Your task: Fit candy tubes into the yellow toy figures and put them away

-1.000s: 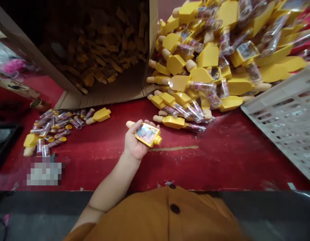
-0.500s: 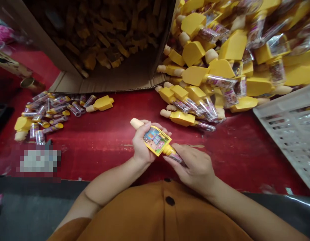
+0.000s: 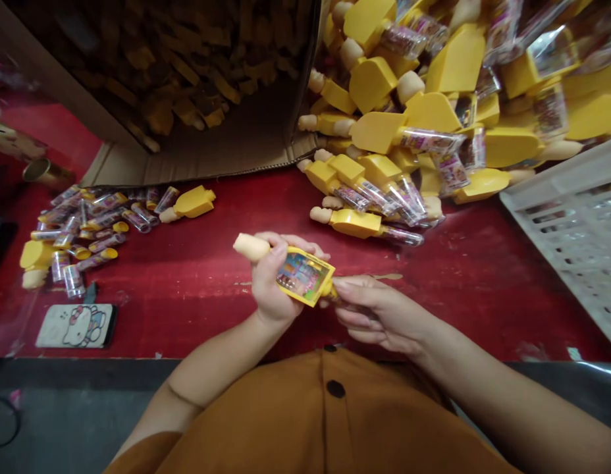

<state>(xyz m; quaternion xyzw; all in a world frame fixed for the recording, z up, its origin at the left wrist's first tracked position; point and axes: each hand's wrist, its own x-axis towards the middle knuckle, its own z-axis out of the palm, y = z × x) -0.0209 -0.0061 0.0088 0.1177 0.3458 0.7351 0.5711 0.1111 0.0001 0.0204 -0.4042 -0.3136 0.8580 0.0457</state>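
from my end of the feed, the red table (image 3: 458,296) takes up most of the view. on its far side a cardboard box (image 3: 211,161) lies open towards me, with many yellow pieces in its dim inside. to the right of the box i see a big pile of yellow toys (image 3: 377,131), many with a clear, printed tube at one end and a pale knob at the other. a white slatted basket (image 3: 567,243) stands at the right edge, beside that pile. on the left a heap of small tubes (image 3: 105,220) with yellow ends lies in front of the box.

my two hands meet over the near middle of the table. the right hand (image 3: 379,313) has its fingers pinched at the neck of a yellow toy (image 3: 305,276); they hide that end, so i can't tell how much of a tube sits there. the left hand (image 3: 273,283) grasps the toy's body, picture upward, pale end pointing left.

smaller things: a phone (image 3: 76,326) near the table's front edge, a loose yellow piece (image 3: 194,201) beside the tubes, and a brass-coloured cup (image 3: 43,172) behind them.
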